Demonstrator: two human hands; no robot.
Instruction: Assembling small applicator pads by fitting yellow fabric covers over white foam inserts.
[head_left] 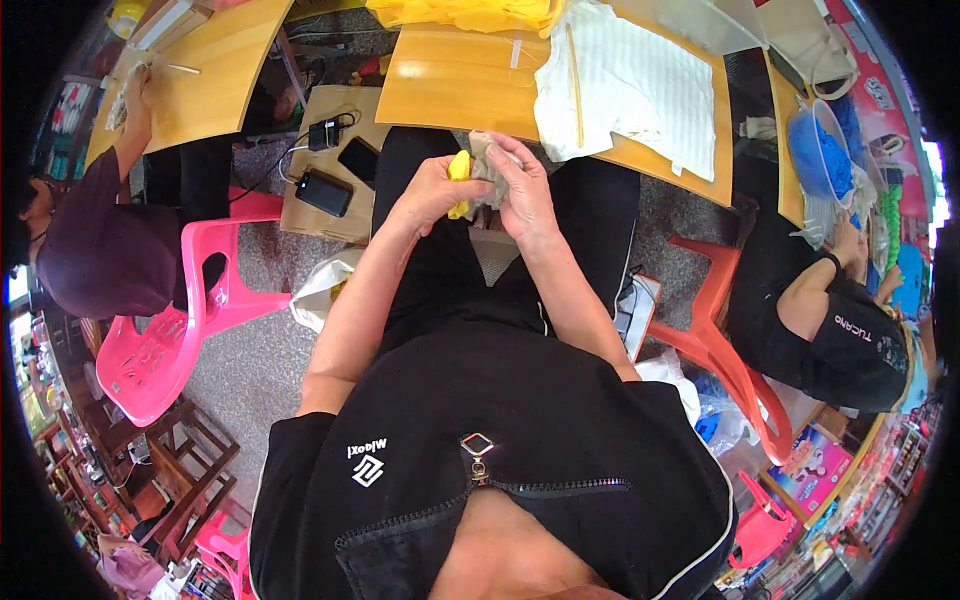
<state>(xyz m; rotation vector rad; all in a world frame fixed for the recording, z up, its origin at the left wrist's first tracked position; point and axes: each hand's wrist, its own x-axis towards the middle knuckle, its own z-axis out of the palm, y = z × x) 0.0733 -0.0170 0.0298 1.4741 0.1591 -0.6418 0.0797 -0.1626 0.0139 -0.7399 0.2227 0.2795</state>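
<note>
Both hands meet above my lap, just short of the wooden table's near edge (440,105). My left hand (428,195) is closed on a small soft yellow piece (459,166), which shows above and below its thumb. A crumpled greyish cloth (484,150) is pinched in my right hand (527,195), and the left thumb reaches against it. Fingers hide part of both pieces. On the table ahead lies a white striped cloth (650,95) with a thin wooden stick (576,85) on it. Behind it, a heap of yellow pieces (465,12) sits at the far edge.
Left of my legs, a cardboard sheet (310,225) bears a black power bank (323,193) and a phone (358,160). A pink chair (215,290) and an orange chair (710,340) stand either side. Co-workers sit left and right; a bowl of blue pieces (815,150) is at right.
</note>
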